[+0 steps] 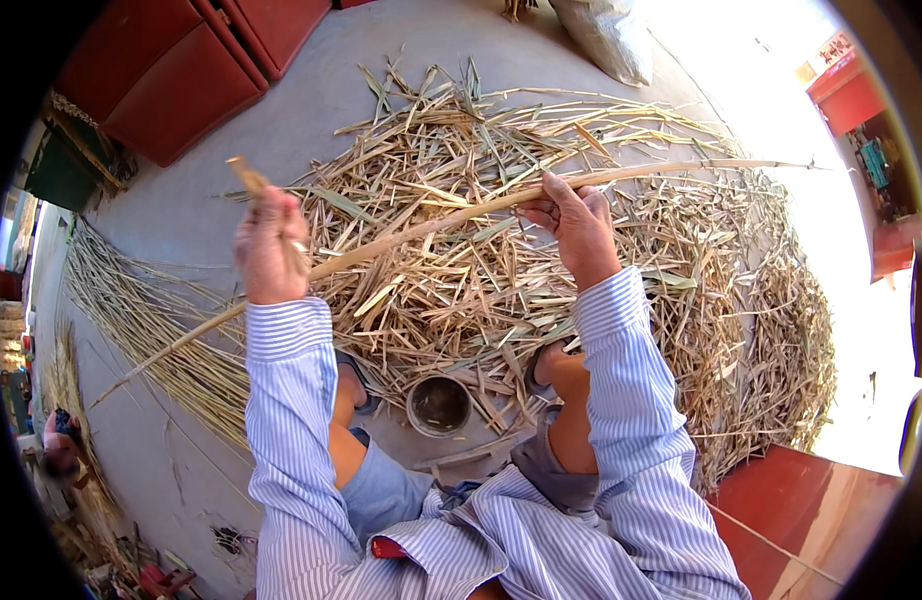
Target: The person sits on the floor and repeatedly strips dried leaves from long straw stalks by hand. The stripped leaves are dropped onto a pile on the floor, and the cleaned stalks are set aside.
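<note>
A long pale reed stalk (421, 232) runs slantwise from lower left to upper right, above a heap of dry husks. My right hand (578, 227) grips the stalk near its middle, fingers curled over it. My left hand (270, 247) is closed around a short wooden-handled tool (247, 176) whose tip sticks up above the fist, and it sits against the stalk further left. Both arms wear blue-and-white striped sleeves.
The heap of dry leaves and husks (621, 300) covers the concrete floor ahead. A bundle of cleaned stalks (151, 310) lies at the left. A small round cup (439, 405) stands between my feet. Red doors (171, 70) and a white sack (606, 35) stand beyond.
</note>
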`<action>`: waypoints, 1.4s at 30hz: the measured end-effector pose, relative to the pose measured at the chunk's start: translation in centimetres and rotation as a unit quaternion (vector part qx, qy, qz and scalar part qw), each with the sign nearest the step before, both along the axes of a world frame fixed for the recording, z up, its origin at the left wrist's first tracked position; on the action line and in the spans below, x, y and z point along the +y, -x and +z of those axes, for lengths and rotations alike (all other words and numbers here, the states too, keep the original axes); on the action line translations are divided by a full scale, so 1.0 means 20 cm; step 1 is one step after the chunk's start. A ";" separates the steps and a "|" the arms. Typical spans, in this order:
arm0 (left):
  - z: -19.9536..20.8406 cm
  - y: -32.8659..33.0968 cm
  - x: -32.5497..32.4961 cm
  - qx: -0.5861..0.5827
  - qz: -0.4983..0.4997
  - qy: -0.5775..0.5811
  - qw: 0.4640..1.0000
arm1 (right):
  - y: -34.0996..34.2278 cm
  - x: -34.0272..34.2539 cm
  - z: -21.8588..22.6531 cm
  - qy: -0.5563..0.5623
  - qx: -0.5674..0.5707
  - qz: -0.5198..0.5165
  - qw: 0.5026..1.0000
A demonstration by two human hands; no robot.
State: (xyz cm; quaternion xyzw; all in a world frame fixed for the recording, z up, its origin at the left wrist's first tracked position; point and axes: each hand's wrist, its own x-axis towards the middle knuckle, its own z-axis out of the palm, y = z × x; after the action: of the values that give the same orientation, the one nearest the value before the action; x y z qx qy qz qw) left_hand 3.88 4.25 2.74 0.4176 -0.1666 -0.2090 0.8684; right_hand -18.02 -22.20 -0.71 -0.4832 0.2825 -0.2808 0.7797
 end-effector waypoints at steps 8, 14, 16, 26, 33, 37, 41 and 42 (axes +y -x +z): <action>-0.04 -0.05 -0.01 -0.601 0.276 -0.492 0.567 | 0.00 -0.02 0.04 0.020 0.019 -0.024 0.999; -0.08 0.13 -0.11 -0.598 0.079 -0.503 0.620 | 0.04 -0.11 0.02 0.029 0.033 -0.064 0.997; -0.11 0.20 -0.13 -0.607 0.007 -0.463 0.646 | 0.06 -0.13 0.02 0.028 0.030 -0.065 0.997; -0.12 0.30 -0.20 -0.611 0.051 -0.408 0.677 | 0.09 -0.14 0.06 -0.011 0.021 -0.057 0.998; -0.25 0.33 -0.18 -0.272 -0.070 -0.398 0.873 | 0.09 -0.12 0.07 0.028 0.027 -0.033 0.999; -0.30 0.36 -0.18 -0.214 -0.067 -0.364 0.904 | 0.10 -0.12 0.11 0.051 0.049 -0.009 0.997; -0.23 0.32 -0.16 -0.134 0.033 -0.267 0.954 | 0.11 -0.17 0.02 0.044 0.076 -0.031 0.996; -0.23 0.27 -0.14 -0.150 0.049 -0.272 0.949 | 0.15 -0.20 0.03 0.038 0.085 -0.042 0.995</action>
State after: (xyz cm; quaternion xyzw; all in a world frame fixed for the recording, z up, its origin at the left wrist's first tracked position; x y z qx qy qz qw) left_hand -1.47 1.45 -1.86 0.6720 -0.2109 -0.1382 0.6963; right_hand -20.99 -26.18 -0.10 -0.5221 0.3565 -0.2814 0.7219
